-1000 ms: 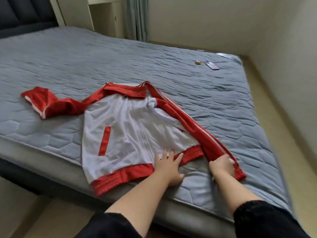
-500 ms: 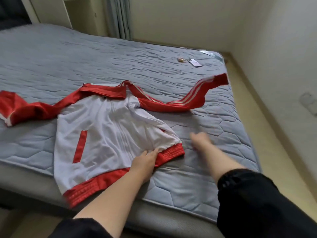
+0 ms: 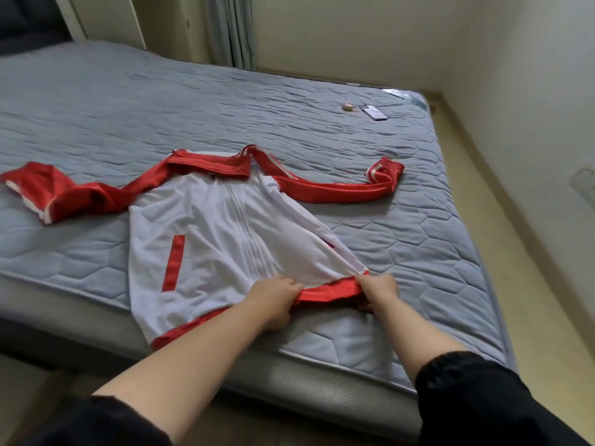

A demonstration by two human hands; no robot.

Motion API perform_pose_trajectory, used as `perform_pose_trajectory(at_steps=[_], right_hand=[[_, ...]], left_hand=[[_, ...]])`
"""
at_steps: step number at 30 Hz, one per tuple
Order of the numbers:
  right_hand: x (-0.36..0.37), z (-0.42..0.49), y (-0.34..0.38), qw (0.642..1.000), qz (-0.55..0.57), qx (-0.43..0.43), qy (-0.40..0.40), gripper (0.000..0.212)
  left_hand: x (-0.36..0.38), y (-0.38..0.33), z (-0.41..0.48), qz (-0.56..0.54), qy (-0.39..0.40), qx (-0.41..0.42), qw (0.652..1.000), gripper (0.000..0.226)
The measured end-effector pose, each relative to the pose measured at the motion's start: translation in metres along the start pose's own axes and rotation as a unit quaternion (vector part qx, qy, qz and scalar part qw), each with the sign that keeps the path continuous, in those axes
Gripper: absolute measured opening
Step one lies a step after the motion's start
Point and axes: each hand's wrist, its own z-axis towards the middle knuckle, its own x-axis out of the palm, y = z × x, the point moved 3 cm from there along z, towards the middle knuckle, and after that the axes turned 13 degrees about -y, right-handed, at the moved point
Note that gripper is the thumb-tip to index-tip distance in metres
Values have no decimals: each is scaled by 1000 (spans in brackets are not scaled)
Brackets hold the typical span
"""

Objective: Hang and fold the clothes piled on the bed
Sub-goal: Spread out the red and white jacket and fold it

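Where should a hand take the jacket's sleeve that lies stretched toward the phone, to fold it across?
Likely at the cuff, pinched from above, coming from the right edge of the bed. That sleeve lies flat and nearly straight, so its free end should carry the whole length over the jacket. The cuff is bunched up, giving a ridge to pinch.

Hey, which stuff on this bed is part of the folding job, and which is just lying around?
Job: jacket, spread on the bed; left hand and right hand, both gripping its red hem.
Lying about: phone; small round trinket beside it, near the far corner.
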Motion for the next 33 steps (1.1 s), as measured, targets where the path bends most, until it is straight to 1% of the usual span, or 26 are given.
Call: perform_pose_trajectory(at_steps=[1, 2, 3, 4, 5, 6, 7, 8, 9, 10, 11, 12, 15, 17, 19, 21, 22, 24, 26, 27, 28, 29, 30, 31, 32, 33], right_hand=[[2, -5, -3, 998, -44, -46, -28, 37], [2, -12, -1, 991, -61, -99, -59, 36], [2, -22, 2, 979, -62, -170, -89, 37], [2, -32, 6, 955, -60, -267, -112, 42], [5, -44, 9, 915, -61, -382, -113, 47], [10, -57, 8, 866, -76, -486, -90, 52], [17, -69, 3, 818, -104, -564, -47, 57], [25, -78, -3, 779, -155, -607, 6, 63], [32, -86, -9, 750, -219, -622, 54, 69], [39, -91, -14, 729, -276, -621, 83, 72], [45, -93, -16, 716, -311, -619, 81, 70], [49, -95, -14, 709, -322, -625, 58, 63], [56, -100, 5, 695, -320, -644, -20, 31], [57, -101, 21, 691, -349, -632, -28, 24], [56, -101, 33, 681, -375, -628, -23, 23], [54, -104, 42, 663, -391, -638, -6, 22], [54, -107, 44, 654, -398, -643, 9, 23], [55, -115, 48, 638, -427, -639, 54, 23], [57, -126, 43, 621, -486, -603, 121, 21], [57, -129, 39, 616, -513, -575, 162, 20], [56, -130, 34, 620, -529, -543, 202, 16], [54, -130, 31, 630, -536, -509, 237, 11], [52, -130, 28, 638, -541, -477, 271, 7], [50, -128, 27, 636, -541, -456, 306, 8], [47, -125, 26, 632, -537, -438, 347, 10], [43, -122, 26, 634, -528, -402, 398, 14]], left_hand=[[7, 1, -7, 18, 4, -4, 1000, 54], [11, 3, -14, 33, -1, -14, 999, 61], [14, 6, -19, 48, -7, -27, 998, 66], [15, 9, -24, 64, -12, -39, 997, 68], [16, 13, -29, 82, -14, -49, 995, 67], [16, 17, -36, 103, -28, -55, 993, 64], [14, 21, -43, 125, -61, -54, 989, 58], [8, 25, -49, 147, -96, -53, 983, 52], [3, 30, -56, 174, -117, -40, 977, 44], [-2, 36, -61, 182, -138, -28, 973, 36], [-7, 42, -66, 175, -156, -29, 972, 35], [-10, 50, -71, 148, -152, -48, 976, 34], [-10, 68, -75, 60, -69, -103, 990, 33], [-12, 81, -72, 12, -28, -100, 995, 34], [-22, 88, -71, 9, -9, -83, 996, 32], [-30, 92, -74, 62, -5, -54, 997, 29], [-32, 91, -77, 90, 10, -44, 995, 28], [-33, 87, -81, 96, 77, -26, 992, 22], [-31, 81, -82, 55, 169, -23, 984, 12], [-29, 79, -81, 22, 222, -33, 974, 8], [-28, 78, -82, -13, 284, -47, 958, 5], [-26, 78, -83, -57, 354, -69, 931, 13], [-25, 77, -84, -117, 428, -95, 891, 26], [-25, 76, -84, -191, 478, -117, 849, 39], [-25, 73, -80, -269, 489, -135, 819, 49], [-24, 71, -72, -345, 457, -151, 806, 53]])
